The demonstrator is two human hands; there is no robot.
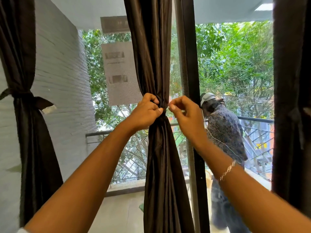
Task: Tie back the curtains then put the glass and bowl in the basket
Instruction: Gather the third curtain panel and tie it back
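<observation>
l hand (pixel 146 111) clenched on bunched mid curtain (pixel 151 56), r hand (pixel 184 111) pinching its tie (pixel 165 112), left curtain (pixel 25 132) already tied

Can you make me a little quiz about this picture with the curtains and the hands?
1. True or false: the left curtain is already tied with a band.
2. Which arm wears the bracelet? A) left B) right C) both
3. Fill the gap: the left hand grips the ___ curtain where it is bunched.

Key
1. True.
2. B.
3. Middle. The left hand grips the middle curtain, and the right hand pinches at the same bunch.
</observation>
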